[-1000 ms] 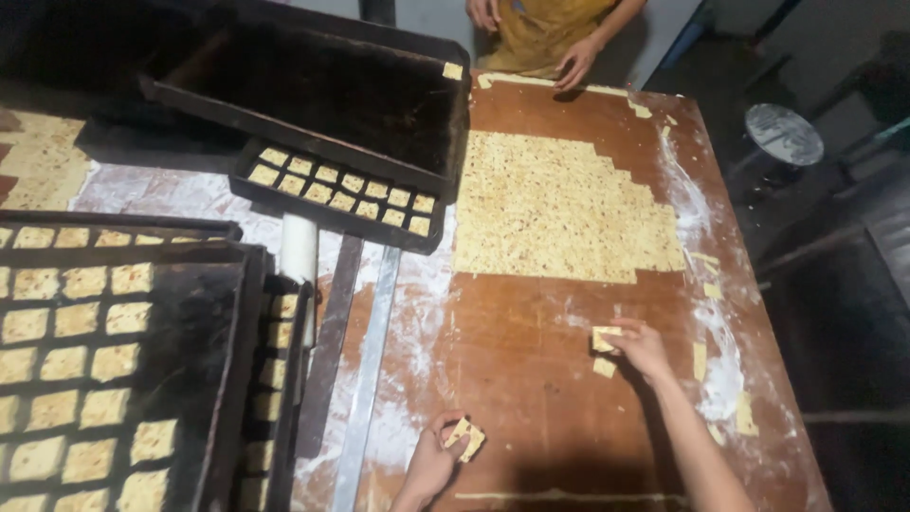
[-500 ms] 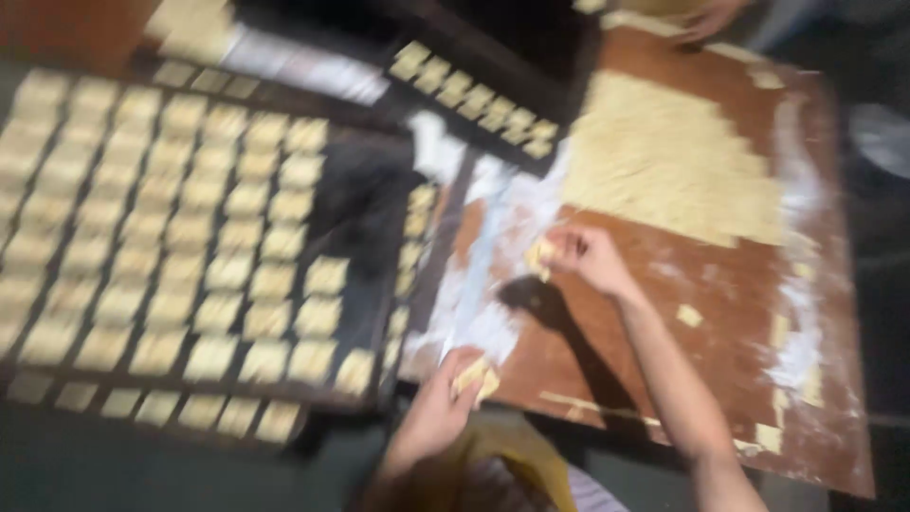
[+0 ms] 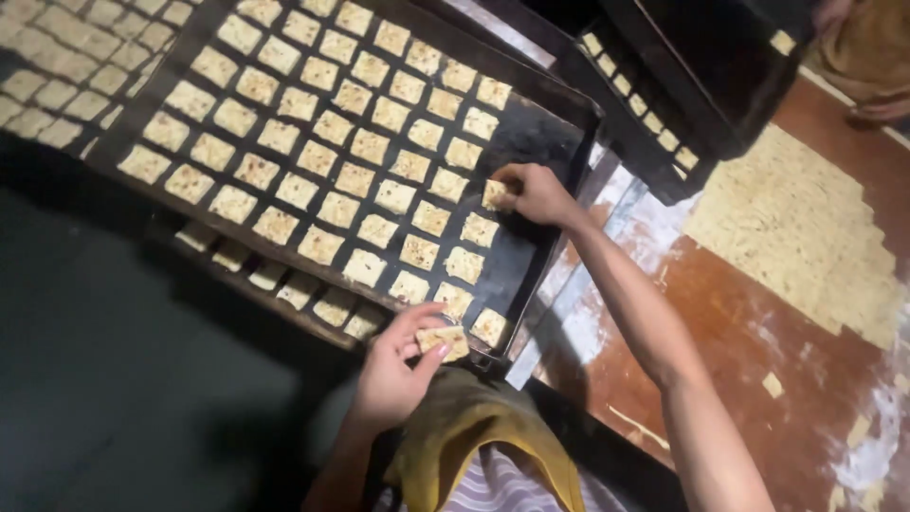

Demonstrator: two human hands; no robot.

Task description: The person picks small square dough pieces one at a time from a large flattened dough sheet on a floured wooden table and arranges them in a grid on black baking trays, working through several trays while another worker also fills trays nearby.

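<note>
While both hands pinch dough squares — over tray.

Head view, steeply down, close.

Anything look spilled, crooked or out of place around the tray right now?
Mostly tidy. Loose dough scraps and white flour lie scattered on the brown table at the right. The cut dough sheet has a ragged, stepped edge. On the dark tray, squares sit in fairly even rows; the right hand rests on one.
</note>
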